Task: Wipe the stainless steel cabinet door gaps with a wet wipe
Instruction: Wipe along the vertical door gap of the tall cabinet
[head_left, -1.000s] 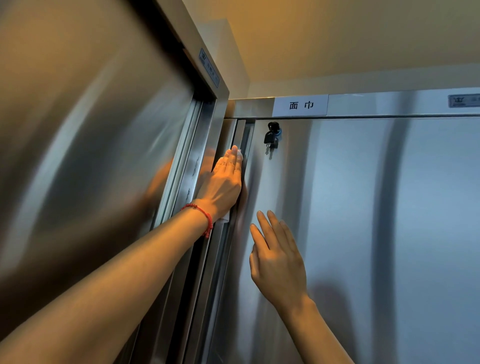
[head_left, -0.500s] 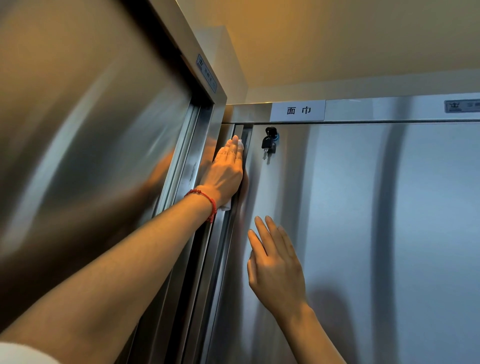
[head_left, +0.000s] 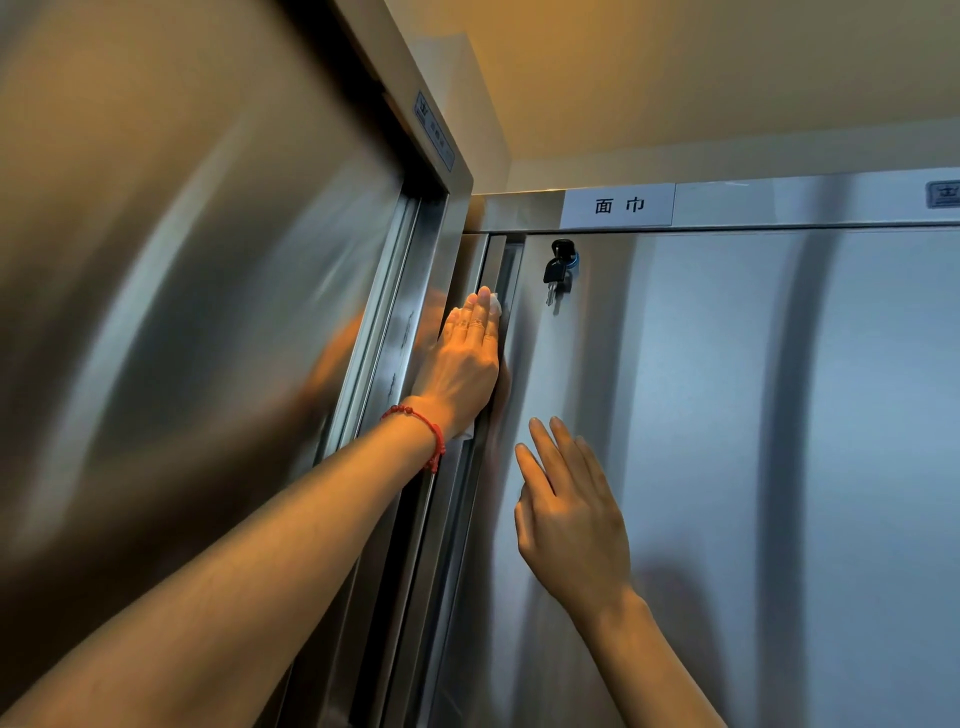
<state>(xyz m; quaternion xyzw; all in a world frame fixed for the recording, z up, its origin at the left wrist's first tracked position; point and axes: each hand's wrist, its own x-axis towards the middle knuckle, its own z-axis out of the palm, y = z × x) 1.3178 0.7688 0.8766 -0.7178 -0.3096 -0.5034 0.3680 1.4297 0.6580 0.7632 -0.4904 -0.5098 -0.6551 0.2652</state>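
Note:
My left hand (head_left: 465, 358), with a red bracelet on the wrist, presses a white wet wipe (head_left: 494, 303) with straight fingers into the vertical gap (head_left: 511, 265) at the left edge of the stainless steel cabinet door (head_left: 727, 441). The wipe shows past my fingertips and again below my wrist. The fingertips sit a short way below the top of the door. My right hand (head_left: 569, 514) lies flat on the door panel, lower and to the right, holding nothing.
A bunch of keys (head_left: 557, 270) hangs in the lock just right of the gap. A white label (head_left: 618, 205) sits on the top rail. A second steel cabinet (head_left: 182, 312) stands at a right angle on the left, close to my left arm.
My left hand slid the wipe up the gap to about key height, then came back down a little. My right hand has stayed flat on the door.

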